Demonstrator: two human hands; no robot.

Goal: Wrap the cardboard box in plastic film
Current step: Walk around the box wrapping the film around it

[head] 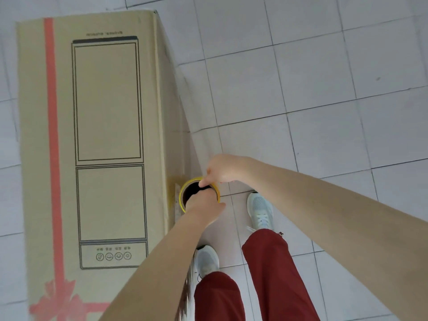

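A tall cardboard box [104,100] lies flat on the tiled floor at the left, printed with a black outline drawing and a pink ribbon stripe. Against its right side stands a roll of plastic film [185,193] with a yellow core rim, seen end-on. My left hand [202,205] grips the roll's top edge with fingers reaching into the dark core. My right hand [223,169] pinches the rim on the far side. A sheet of clear film appears to run along the box's right face; its extent is hard to tell.
Light grey floor tiles [312,89] spread out to the right of the box. My two feet in pale sneakers [259,212] and dark red trousers [266,262] stand just right of the roll.
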